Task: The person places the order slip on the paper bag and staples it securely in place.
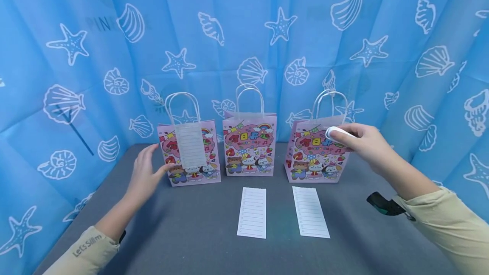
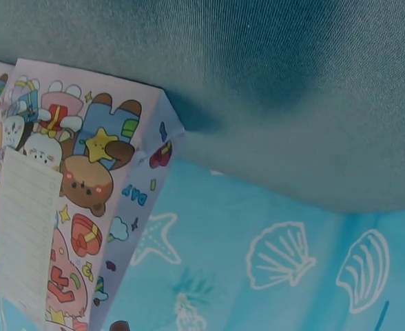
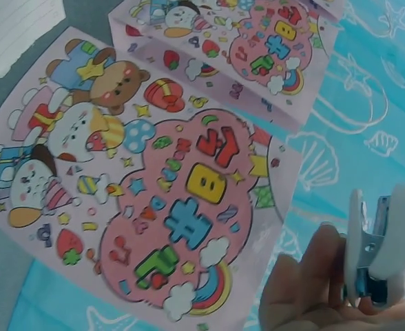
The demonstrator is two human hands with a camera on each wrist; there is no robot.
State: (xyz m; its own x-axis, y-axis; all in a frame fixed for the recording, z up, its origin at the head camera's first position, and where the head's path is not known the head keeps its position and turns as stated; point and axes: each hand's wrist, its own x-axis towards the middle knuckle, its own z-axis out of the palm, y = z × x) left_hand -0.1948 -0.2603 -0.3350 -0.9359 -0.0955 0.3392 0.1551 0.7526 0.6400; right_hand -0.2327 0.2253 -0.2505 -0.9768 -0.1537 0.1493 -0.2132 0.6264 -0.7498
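Note:
In the head view my right hand (image 1: 368, 143) grips a small white stapler (image 1: 340, 133) in front of the right-hand paper bag (image 1: 317, 158). The right wrist view shows the stapler (image 3: 381, 252) up close, its jaws a little apart. Fingers spread, my left hand (image 1: 143, 177) is beside the left-hand bag (image 1: 210, 160); whether the thumb touches it I cannot tell. A lined paper slip (image 1: 191, 145) hangs over that bag's upper front. Only dark fingertips (image 2: 120, 325) of the left hand appear in the left wrist view.
A third pink cartoon bag (image 1: 249, 152) stands between the other two, all with white looped handles. Two lined slips, a left one (image 1: 252, 213) and a right one (image 1: 311, 212), lie on the grey table (image 1: 191, 232). Behind hangs a blue shell-print curtain (image 1: 244, 33).

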